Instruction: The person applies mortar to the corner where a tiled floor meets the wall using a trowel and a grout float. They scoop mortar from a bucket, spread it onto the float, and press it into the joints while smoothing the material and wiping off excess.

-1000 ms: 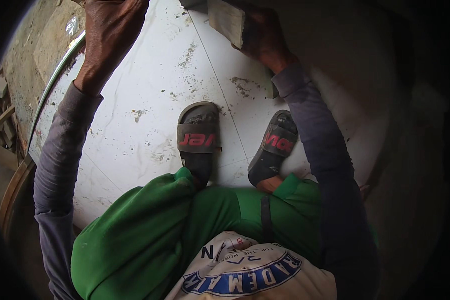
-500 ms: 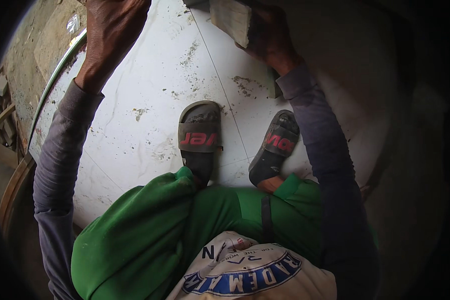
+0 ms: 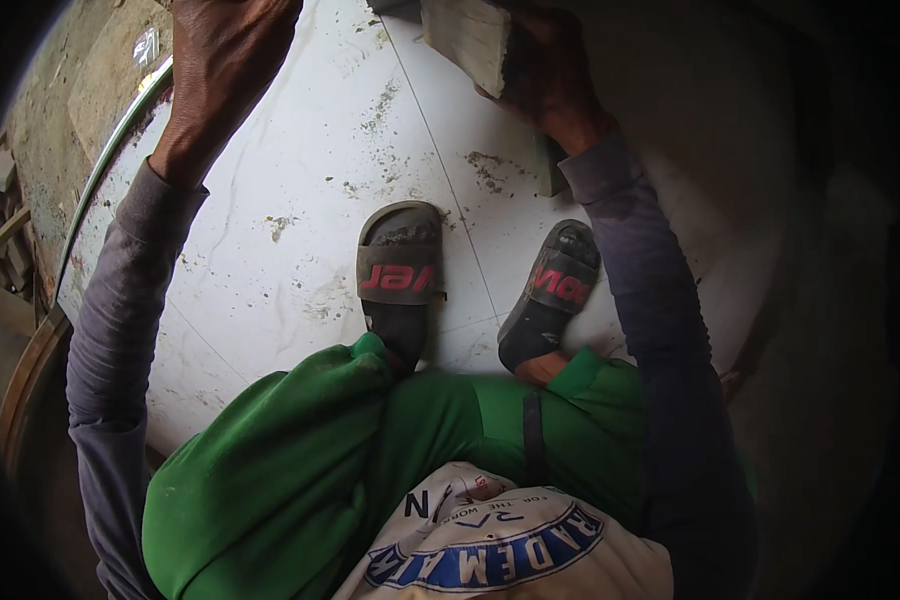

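Pale block (image 3: 465, 45) sits near 12 o'clock, its rough end showing, clamped in the right hand (image 3: 548, 78) at 1 o'clock. At 11 o'clock the left hand (image 3: 232, 65) is cut off by the upper edge, so I cannot tell whether it grips anything. Pinkish-red lettering marks the straps of the dark left slipper (image 3: 400, 225) and right slipper (image 3: 555, 285), toward 10 and 3 o'clock on white floor tiles (image 3: 300, 170). Toward 6 o'clock, the off-white shirt (image 3: 610, 560) carries dark letters and white ones on a curved blue band.

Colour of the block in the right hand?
The block is pale greyish-beige; head view.
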Demonstrator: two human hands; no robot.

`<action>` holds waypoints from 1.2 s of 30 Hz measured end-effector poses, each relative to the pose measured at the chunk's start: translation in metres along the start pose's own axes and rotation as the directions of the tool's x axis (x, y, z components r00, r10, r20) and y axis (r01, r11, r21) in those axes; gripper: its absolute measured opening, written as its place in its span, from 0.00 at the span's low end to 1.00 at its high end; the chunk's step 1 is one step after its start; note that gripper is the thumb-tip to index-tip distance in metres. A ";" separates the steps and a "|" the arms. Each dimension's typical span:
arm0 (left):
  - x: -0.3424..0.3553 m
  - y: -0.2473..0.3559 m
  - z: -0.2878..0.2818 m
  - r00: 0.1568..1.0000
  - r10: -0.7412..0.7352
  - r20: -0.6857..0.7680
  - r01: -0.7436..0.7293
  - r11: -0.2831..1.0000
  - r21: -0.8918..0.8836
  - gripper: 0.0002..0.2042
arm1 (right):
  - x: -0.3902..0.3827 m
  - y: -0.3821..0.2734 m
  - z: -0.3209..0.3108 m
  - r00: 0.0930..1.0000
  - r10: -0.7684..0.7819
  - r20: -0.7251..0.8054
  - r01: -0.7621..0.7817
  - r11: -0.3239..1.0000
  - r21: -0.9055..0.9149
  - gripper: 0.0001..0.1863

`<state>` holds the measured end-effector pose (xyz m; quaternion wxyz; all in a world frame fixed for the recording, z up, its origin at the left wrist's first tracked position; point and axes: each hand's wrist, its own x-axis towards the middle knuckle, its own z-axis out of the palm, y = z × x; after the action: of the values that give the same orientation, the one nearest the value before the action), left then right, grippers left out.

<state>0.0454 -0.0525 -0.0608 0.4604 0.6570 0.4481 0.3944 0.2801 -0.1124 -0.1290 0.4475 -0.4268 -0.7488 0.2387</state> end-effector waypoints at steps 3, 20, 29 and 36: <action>0.001 0.001 0.001 1.000 -0.006 -0.004 0.006 1.000 0.013 0.19 | -0.004 -0.002 -0.001 0.984 0.167 0.064 -0.168 0.986 0.015 0.24; 0.005 0.006 -0.006 0.995 0.019 0.102 -0.020 1.000 0.001 0.21 | -0.087 -0.012 -0.229 0.659 0.630 0.410 -0.133 0.634 -0.762 0.22; 0.002 -0.026 -0.024 0.999 -0.024 0.045 0.022 0.998 0.057 0.22 | -0.116 -0.042 -0.211 0.390 0.805 0.447 -0.616 0.589 -0.523 0.13; 0.002 -0.021 -0.018 0.999 -0.028 0.035 0.024 0.995 0.092 0.22 | -0.081 -0.041 -0.181 0.342 0.846 0.409 -0.739 0.511 -0.439 0.14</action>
<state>0.0244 -0.0419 -0.0761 0.4431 0.6785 0.4658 0.3553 0.4394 -0.2073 -0.0487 -0.0166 -0.6788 -0.5590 0.4759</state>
